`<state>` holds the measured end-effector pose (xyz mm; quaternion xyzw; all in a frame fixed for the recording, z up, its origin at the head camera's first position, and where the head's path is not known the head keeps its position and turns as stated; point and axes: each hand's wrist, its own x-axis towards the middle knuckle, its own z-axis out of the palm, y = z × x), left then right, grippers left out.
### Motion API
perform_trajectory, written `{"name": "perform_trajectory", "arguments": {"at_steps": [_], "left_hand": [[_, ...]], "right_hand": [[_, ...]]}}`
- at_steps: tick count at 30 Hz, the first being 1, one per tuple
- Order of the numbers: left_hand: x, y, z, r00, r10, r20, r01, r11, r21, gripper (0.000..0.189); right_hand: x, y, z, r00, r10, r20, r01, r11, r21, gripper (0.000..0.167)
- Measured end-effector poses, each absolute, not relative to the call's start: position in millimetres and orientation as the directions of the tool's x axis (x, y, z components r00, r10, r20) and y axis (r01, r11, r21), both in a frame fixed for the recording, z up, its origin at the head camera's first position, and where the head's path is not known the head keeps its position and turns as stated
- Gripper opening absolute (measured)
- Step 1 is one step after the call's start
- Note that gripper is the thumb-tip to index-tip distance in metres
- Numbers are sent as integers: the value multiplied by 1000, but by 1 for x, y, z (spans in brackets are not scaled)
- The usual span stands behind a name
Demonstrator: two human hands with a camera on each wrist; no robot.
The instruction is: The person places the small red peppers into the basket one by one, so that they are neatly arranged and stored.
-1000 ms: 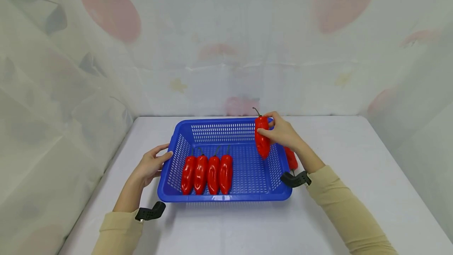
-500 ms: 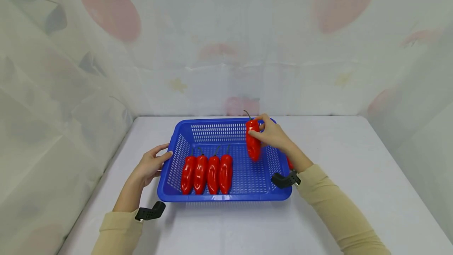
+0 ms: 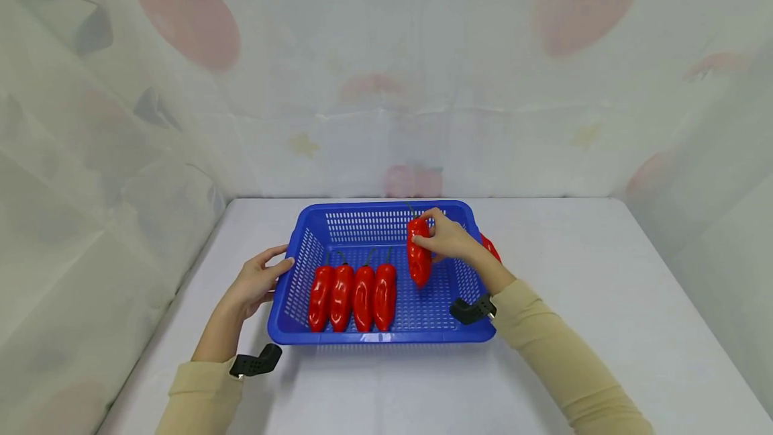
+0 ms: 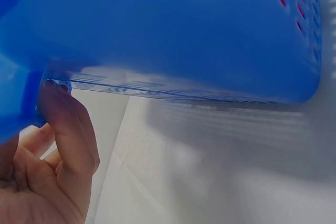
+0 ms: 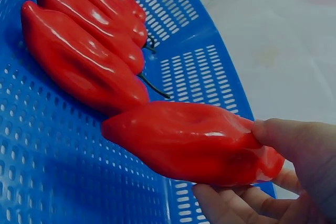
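My right hand pinches a red chili pepper near its stem end, thumb on one side and fingers on the other. The pepper hangs tip down over the right half of a blue plastic basket. Several more red peppers lie side by side in the basket's left half, stems toward the back. In the right wrist view the held pepper overlaps the nearest lying pepper. At the basket's left rim my left hand grips the edge, its fingers bent beneath the rim in the left wrist view.
Another red pepper shows outside the basket's right wall, partly hidden by the right forearm. The basket stands on a white table. A pale printed curtain hangs behind and at both sides.
My right hand has carried the pepper leftward and lower, from the basket's right rim to over its inside. My left hand and the peppers in the basket stay where they were.
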<state>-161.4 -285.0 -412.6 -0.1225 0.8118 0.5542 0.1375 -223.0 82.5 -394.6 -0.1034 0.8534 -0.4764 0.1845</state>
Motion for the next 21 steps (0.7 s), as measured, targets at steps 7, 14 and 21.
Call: {"name": "perform_trajectory", "arguments": {"at_steps": [7,14,21], "left_hand": [[-161,-285,-413,-934,-42,-353,-345,354,869,61],[-161,-284,-412,-933,-44,-358,-350,353,868,61],[-160,-284,-411,-932,-46,-359,-352,353,867,61]], "right_hand": [[-225,75,-405,-885,-374,-277,35,539,-842,57],[-225,69,-412,-861,-400,-314,55,541,-839,53],[-227,62,-421,-844,-395,-363,47,620,-783,55]]}}
